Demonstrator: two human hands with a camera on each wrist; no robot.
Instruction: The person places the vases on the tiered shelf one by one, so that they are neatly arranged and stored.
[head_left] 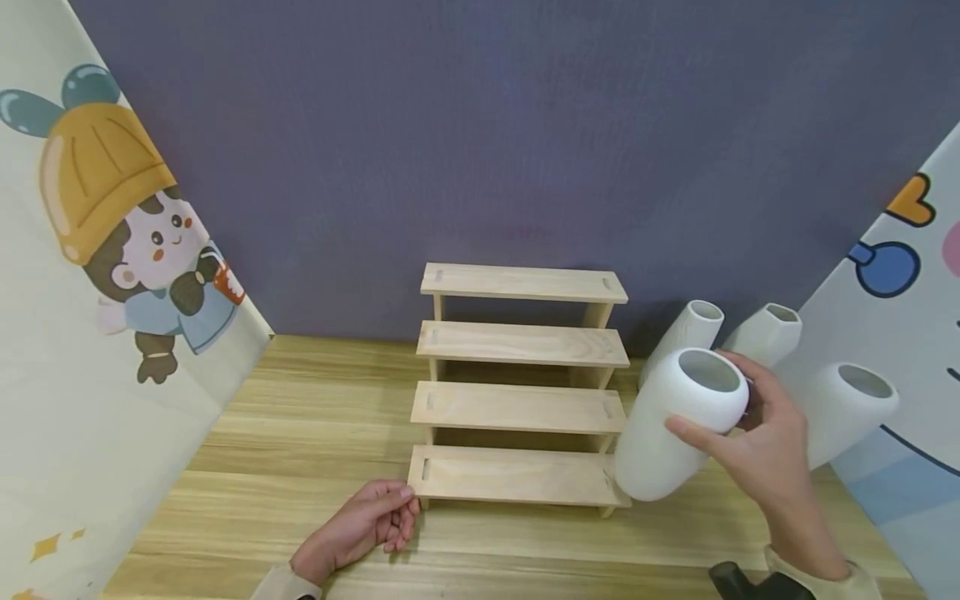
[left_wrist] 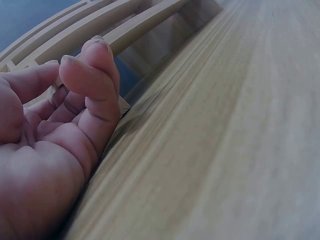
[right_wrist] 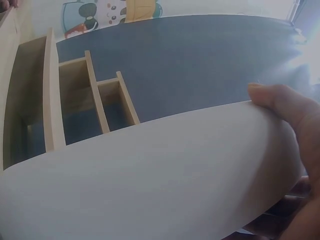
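A pale wooden step shelf (head_left: 517,477) with several tiers stands against the back wall. At the front left corner of its lowest tier, my left hand (head_left: 367,523) pinches the board's end between thumb and fingers; in the left wrist view the curled fingers (left_wrist: 90,82) lie close to the tabletop. My right hand (head_left: 765,446) grips a smooth white vase (head_left: 660,433) near its rim, thumb on the near side. The vase leans, its mouth up toward the right and its base overlapping the lowest tier's right end. In the right wrist view the white vase (right_wrist: 160,175) hides much of the shelf.
Behind the held vase stand a slim white vase (head_left: 686,329) and a faceted white vase (head_left: 768,333). Another rounded white vase (head_left: 855,408) is right of my right hand. The wood-grain table (head_left: 315,417) meets a dark back wall (head_left: 487,150) and printed side panels (head_left: 60,375).
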